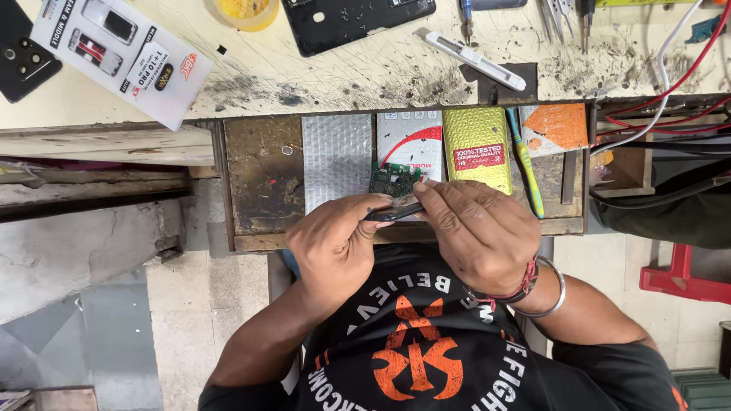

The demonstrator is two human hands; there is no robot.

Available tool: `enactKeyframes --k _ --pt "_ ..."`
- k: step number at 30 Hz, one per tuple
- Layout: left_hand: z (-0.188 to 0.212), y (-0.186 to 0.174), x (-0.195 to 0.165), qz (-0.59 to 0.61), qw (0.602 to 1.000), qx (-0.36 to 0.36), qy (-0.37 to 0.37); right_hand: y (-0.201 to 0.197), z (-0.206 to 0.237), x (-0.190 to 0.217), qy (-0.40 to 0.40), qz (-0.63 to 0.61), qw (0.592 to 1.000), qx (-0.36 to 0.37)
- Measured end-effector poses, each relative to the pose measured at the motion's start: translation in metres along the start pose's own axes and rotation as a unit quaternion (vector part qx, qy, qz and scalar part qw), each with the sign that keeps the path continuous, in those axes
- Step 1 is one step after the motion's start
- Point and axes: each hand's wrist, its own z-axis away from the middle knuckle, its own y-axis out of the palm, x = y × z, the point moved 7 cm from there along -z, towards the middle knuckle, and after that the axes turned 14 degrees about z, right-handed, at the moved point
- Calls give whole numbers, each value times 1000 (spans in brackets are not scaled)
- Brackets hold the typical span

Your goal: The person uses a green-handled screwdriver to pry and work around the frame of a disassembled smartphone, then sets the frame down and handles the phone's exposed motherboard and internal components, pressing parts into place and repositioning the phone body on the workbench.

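Observation:
My left hand (335, 243) and my right hand (480, 236) meet over an open wooden drawer (263, 183). Together they pinch a thin dark phone part (392, 214), seen edge-on between the fingertips. A small green circuit board (394, 180) sticks up just beyond the fingers; I cannot tell whether it is attached to the dark part. My right wrist wears a metal bangle and a red thread.
The drawer holds a silver bubble pouch (337, 156), a white and red packet (411, 137), a yellow-green battery pack (477, 148), an orange card (560, 125) and a green toothbrush (525, 164). The worn bench above carries a black back cover (354, 19), a white box (122, 53), a white cutter (472, 59) and red and white wires (670, 72).

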Motion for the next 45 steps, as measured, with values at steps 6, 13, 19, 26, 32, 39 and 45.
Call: enactKeyframes --k 6,13,19,26,32,39,45 --pt "3 1 0 -5 1000 -12 0 2 2 2 -15 23 1000 -13" --pt "4 1 -2 8 999 -6 36 0 5 1 -20 -9 1000 -22" --pt "2 -3 14 35 998 53 23 13 6 -18 59 -172 981 67" --pt "11 23 53 389 916 -19 -96 13 16 -13 120 -119 984 50" --pt "41 62 75 476 841 42 -255 27 9 -1 137 -202 962 125" --pt "68 68 87 570 692 127 -424 12 4 -20 17 -183 980 73" --pt "63 69 79 432 779 232 -391 14 4 -12 -129 -145 975 105"
